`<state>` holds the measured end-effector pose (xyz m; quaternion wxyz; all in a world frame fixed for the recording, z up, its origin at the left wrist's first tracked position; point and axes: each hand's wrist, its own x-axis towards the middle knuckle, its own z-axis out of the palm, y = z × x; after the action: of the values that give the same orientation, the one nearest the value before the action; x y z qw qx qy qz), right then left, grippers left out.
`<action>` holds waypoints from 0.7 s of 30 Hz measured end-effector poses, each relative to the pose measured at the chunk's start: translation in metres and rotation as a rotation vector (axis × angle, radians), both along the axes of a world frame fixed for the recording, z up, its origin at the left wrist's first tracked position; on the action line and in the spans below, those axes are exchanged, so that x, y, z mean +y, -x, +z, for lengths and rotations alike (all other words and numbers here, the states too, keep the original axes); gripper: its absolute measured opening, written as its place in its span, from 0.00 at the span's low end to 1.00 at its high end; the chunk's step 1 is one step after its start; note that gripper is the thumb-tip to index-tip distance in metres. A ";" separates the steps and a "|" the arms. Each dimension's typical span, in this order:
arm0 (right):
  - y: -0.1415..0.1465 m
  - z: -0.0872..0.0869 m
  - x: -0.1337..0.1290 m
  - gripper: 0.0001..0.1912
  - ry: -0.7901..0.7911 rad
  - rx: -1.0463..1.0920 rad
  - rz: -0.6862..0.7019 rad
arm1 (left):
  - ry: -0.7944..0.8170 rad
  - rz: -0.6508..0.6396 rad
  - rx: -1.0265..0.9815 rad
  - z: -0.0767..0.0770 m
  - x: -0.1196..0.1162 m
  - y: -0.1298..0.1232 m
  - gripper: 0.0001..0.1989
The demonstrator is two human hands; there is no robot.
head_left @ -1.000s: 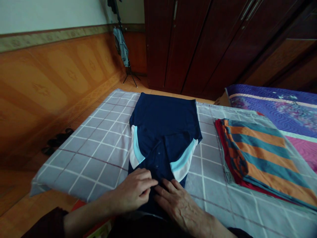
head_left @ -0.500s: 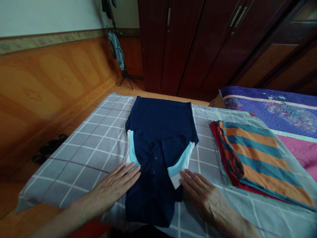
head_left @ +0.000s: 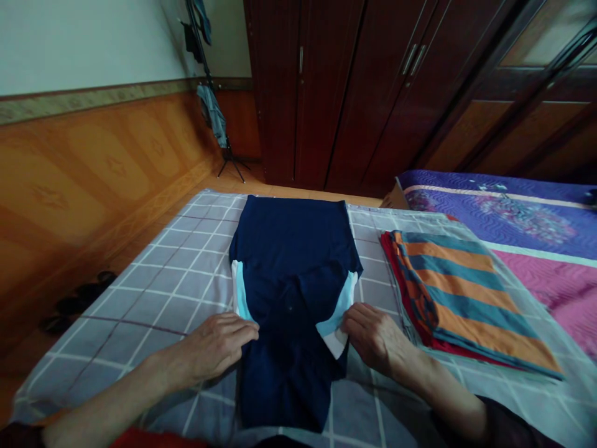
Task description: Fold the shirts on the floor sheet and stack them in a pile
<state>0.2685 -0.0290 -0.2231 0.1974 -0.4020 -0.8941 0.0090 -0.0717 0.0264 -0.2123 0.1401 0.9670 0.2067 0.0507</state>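
Note:
A navy shirt (head_left: 298,236) lies spread on the checked sheet, its sleeves folded inward over the body. Light blue and white bands edge the sleeves, and a small button shows near the middle. At the left sleeve band, my left hand (head_left: 224,342) is closed with its fingertips pinching the cloth at the shirt's side. My right hand (head_left: 373,333) is closed on the opposite side, fingers curled at the white edge of the right sleeve band. The fabric under both sets of fingertips is mostly hidden.
Folded clothes, topped by an orange and teal striped garment (head_left: 471,292), lie to the right on the grey checked sheet (head_left: 153,292). Beyond are a purple and pink bed (head_left: 513,205), a dark wardrobe (head_left: 326,93) and a coat stand (head_left: 209,81). Dark shoes (head_left: 79,302) sit on the floor at left.
Both hands have gone from lying flat with fingers stretched out to curled fingers pinching the shirt's sides. The camera view has shifted slightly, and the shirt remains laid out the same way.

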 end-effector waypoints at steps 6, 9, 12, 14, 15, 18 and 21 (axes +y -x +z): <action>-0.025 0.039 -0.019 0.11 0.223 0.111 -0.048 | 0.279 -0.015 0.076 0.033 -0.013 -0.022 0.17; -0.029 0.034 -0.040 0.11 0.361 0.126 -0.105 | 0.390 -0.024 0.127 0.038 -0.024 -0.030 0.17; -0.031 0.023 -0.056 0.12 0.441 0.060 -0.129 | 0.468 -0.082 0.160 0.045 -0.027 -0.031 0.24; -0.031 0.021 -0.057 0.14 0.419 0.026 -0.155 | 0.472 -0.068 0.142 0.048 -0.015 -0.030 0.28; -0.030 0.022 -0.052 0.15 0.381 0.021 -0.177 | 0.451 -0.027 0.117 0.048 -0.004 -0.030 0.27; -0.021 0.026 -0.020 0.16 0.180 0.023 -0.249 | 0.290 0.197 0.011 0.031 0.045 -0.033 0.21; -0.005 0.026 0.029 0.20 0.080 -0.036 -0.327 | 0.065 0.451 -0.018 -0.005 0.101 -0.035 0.25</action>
<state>0.2737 0.0005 -0.1975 0.1643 -0.5496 -0.8191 0.0050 -0.0366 0.1277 -0.2176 0.1579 0.8909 0.4178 0.0827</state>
